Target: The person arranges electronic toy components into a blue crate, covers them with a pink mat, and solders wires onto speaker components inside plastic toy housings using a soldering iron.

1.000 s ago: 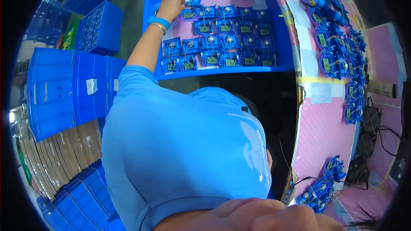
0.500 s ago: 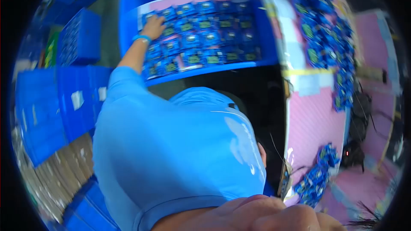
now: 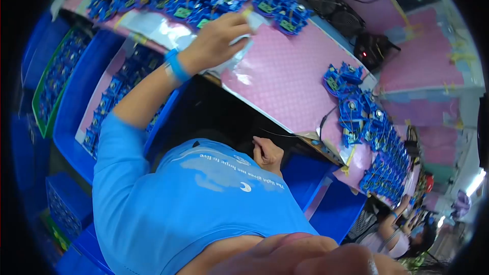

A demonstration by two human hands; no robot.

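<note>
My left hand (image 3: 221,40), with a blue wristband (image 3: 177,66), reaches over the near edge of the pink-covered bench (image 3: 290,76). Its fingers are bent but apart, and nothing shows in them. Just beyond it lies a pile of blue plastic assemblies (image 3: 188,0) with green circuit boards and thin wires. Beneath the hand is shiny clear covering on the bench. My right hand (image 3: 268,154) is beside my waist, fingers curled in, with nothing visible in it. A large blue bin (image 3: 76,97), holding rows of similar assemblies, stands below my left arm.
More assemblies (image 3: 351,104) lie along the bench to the right. Black devices with cables (image 3: 374,51) stand behind them. Blue bins (image 3: 331,203) sit under the bench, and a green crate (image 3: 43,102) is at far left. A co-worker (image 3: 397,234) is at the lower right.
My view has swung right, from the blue bin to the bench. My left hand has left the assemblies in the bin and is now over the bench. More of my right hand shows.
</note>
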